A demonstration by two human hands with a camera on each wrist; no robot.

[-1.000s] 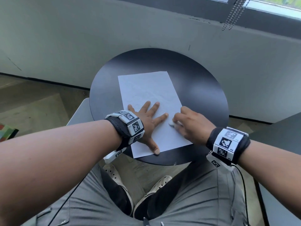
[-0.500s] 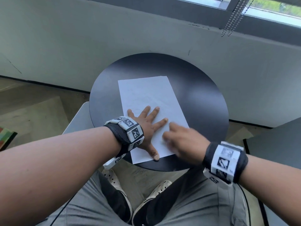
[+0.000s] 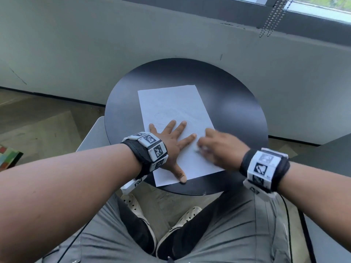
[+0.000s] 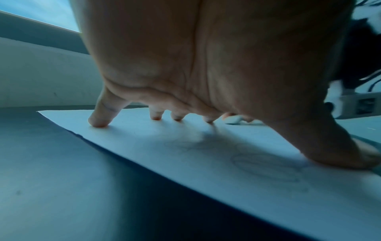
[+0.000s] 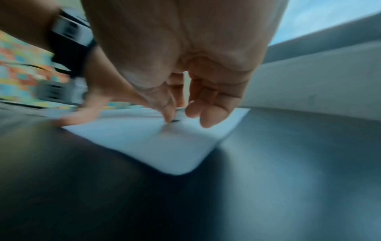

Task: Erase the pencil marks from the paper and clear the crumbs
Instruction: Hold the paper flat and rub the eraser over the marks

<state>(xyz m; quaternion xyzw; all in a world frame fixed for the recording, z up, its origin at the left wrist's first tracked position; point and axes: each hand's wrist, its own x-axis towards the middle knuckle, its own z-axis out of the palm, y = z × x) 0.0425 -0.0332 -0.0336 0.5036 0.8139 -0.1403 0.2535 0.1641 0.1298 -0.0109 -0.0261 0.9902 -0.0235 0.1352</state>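
A white sheet of paper (image 3: pixel 171 107) lies on a round black table (image 3: pixel 237 111). My left hand (image 3: pixel 171 139) presses flat on its near half, fingers spread and straight. Faint pencil loops (image 4: pixel 266 166) show on the paper (image 4: pixel 144 146) under that palm, near the thumb. My right hand (image 3: pixel 210 145), blurred by motion, rests on the sheet's right edge and pinches a small white eraser (image 3: pixel 202 148) between thumb and fingers. The eraser (image 4: pixel 233 119) touches the paper just beyond the left index finger. In the right wrist view its dark tip (image 5: pixel 175 121) meets the sheet (image 5: pixel 154 146).
A grey wall (image 3: pixel 171 35) runs behind the table under a window, with a bead chain (image 3: pixel 273 16) hanging at the upper right. A white seat edge (image 3: pixel 93 133) sits left of the table. A dark surface (image 3: pixel 326 152) lies to the right. My knees and shoes are under the near rim.
My right hand rubbed the eraser inward and toward me, then back out to the sheet's right edge. The left hand stayed flat on the paper.
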